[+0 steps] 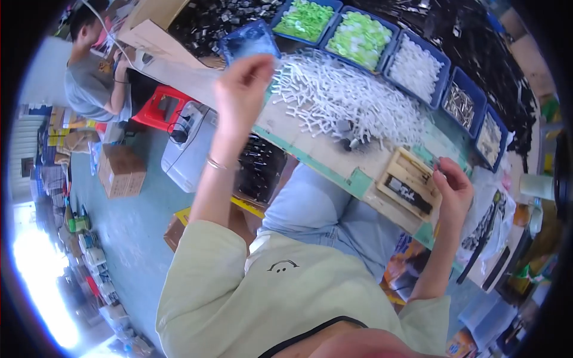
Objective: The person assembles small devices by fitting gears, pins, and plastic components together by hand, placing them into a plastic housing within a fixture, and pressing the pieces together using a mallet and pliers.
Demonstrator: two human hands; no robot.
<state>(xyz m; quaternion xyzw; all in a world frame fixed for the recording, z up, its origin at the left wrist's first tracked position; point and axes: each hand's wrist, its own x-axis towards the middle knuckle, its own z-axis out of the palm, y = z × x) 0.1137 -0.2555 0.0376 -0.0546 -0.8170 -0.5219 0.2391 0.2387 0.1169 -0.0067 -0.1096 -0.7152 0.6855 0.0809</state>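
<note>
My left hand (pixel 243 89) is raised over the table's near edge, just in front of a small blue tray (pixel 249 43). Its fingers are curled into a pinch, and anything between them is too small and blurred to name. At the right, my right hand (pixel 453 186) is beside a wooden fixture (pixel 407 185) with a dark and silvery insert. Thumb and fingertips press together there around something small and dark that I cannot identify. Between the hands spreads a large pile of white branched plastic pieces (pixel 352 98), with a few grey and black bits (pixel 347 132) at its front.
Blue bins of green pieces (pixel 304 19), green and pale pieces (pixel 362 39), white pieces (pixel 416 67), metal pins (pixel 459 102) and whitish parts (pixel 490 140) line the back. Another person (pixel 98 77) works at the far left, near a red stool (pixel 160 107). A cardboard box (pixel 121 170) is on the floor.
</note>
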